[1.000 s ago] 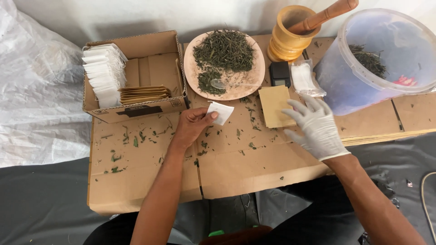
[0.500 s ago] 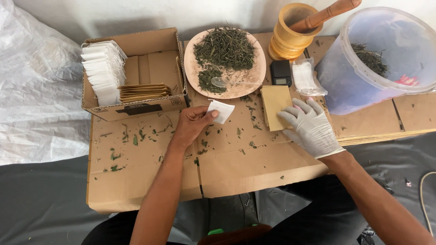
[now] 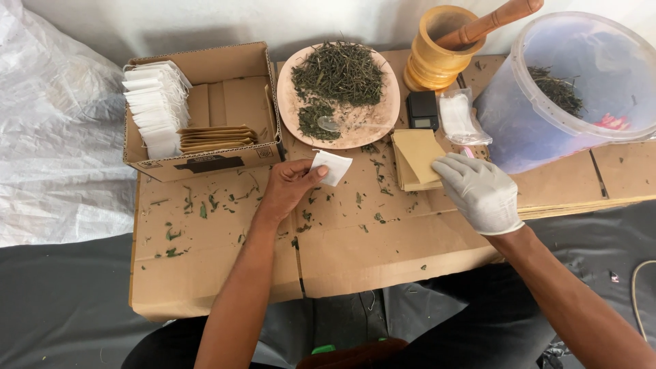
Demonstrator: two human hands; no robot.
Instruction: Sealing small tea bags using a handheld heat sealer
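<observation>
Now the work in hand looks like the filling of small bags with dried herb. The left hand (image 3: 287, 186) is bare and holds a small white bag (image 3: 333, 167) pinched between thumb and forefinger, so these fingers are narrow and closed on one edge of it. The bag stands out past the fingertips, toward the plate (image 3: 290, 109) of dried leaves, and most of it hangs free just above the cardboard top (image 3: 383, 239). I cannot tell whether its mouth is open, because it is small in this view.

The right hand (image 3: 482, 191) wears a white glove and lies flat on the stack of tan envelopes (image 3: 413, 152). Its fingers are loosely spread and press on the near corner of the stack; they hold nothing.

I judge that the bag is picked up but not yet filled. The next move asks for a steady hold of the bag and a free right hand for the spoon (image 3: 335, 125) on the plate.
</observation>
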